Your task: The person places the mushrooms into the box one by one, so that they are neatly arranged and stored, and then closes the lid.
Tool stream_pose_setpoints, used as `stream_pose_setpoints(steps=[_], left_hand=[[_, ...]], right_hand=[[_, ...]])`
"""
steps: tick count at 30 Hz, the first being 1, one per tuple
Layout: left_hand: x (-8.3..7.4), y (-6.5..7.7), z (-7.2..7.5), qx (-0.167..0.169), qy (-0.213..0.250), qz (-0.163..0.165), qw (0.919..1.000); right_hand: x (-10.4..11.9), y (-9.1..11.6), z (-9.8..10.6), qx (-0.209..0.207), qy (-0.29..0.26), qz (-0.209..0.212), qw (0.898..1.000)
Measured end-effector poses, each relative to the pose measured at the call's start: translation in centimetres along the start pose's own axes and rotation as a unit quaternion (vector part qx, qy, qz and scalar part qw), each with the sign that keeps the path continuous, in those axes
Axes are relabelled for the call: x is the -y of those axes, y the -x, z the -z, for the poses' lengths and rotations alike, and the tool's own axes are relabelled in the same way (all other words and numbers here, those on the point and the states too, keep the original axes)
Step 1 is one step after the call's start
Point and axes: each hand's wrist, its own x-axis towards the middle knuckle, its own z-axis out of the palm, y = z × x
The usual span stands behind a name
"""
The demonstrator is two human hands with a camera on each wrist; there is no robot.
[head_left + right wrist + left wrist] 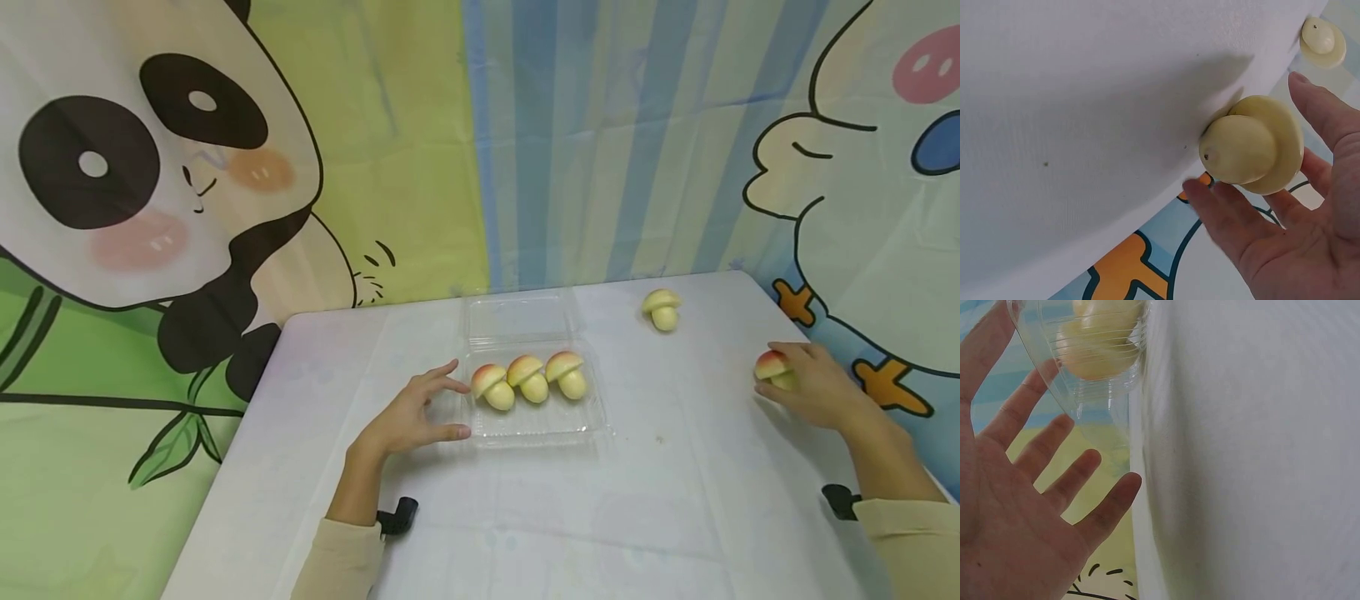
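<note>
In the head view, a clear plastic clamshell box (pixel 517 429) lies with its lid folded back, holding a row of three toy mushrooms (pixel 527 377) with red-and-yellow caps and pale stems. My left hand (pixel 416 412) is at the box's left side, fingers spread; in the left wrist view fingertips (pixel 1063 422) reach the clear wall, though contact is hard to tell. Over at the right table edge, my right hand (pixel 813 387) surrounds another toy mushroom (pixel 776 369). The right wrist view shows that mushroom (pixel 1241 150) on its side, with a visible gap between it and one upper digit.
One more toy mushroom (pixel 662 310) stands near the back right of the white-covered table (pixel 525 517). A printed curtain (pixel 390 150) with a panda hangs behind the table. The box's clear lid (pixel 517 321) lies flat toward the back.
</note>
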Motion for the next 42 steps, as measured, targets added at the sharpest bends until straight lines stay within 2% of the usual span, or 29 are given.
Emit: stream_pose_setpoints(steps=[14,22,27,34,42], left_hand=[[0.2,-0.1,-0.1,0.000,-0.005,-0.005,1.0000],[0.3,-0.1,-0.2,0.000,-0.004,0.000,1.0000],[0.3,-0.1,-0.2,0.001,0.004,0.001,1.0000],[0.2,0.0,-0.2,0.000,0.003,0.002,1.0000],[0.0,0.0,0.0,0.001,-0.007,0.001,1.0000]], right_hand=[[0.1,0.0,-0.4,-0.006,-0.020,-0.005,1.000],[1.1,-0.6,-0.7,-0.063,-0.025,0.050,0.996],[1.8,-1.0,-0.8,-0.070,-0.027,0.061,0.995],[2.7,-1.3,-1.2,-0.060,-0.059,0.063,0.994],[4.1,-1.6,-1.8,-0.108,-0.089,0.103,0.985]])
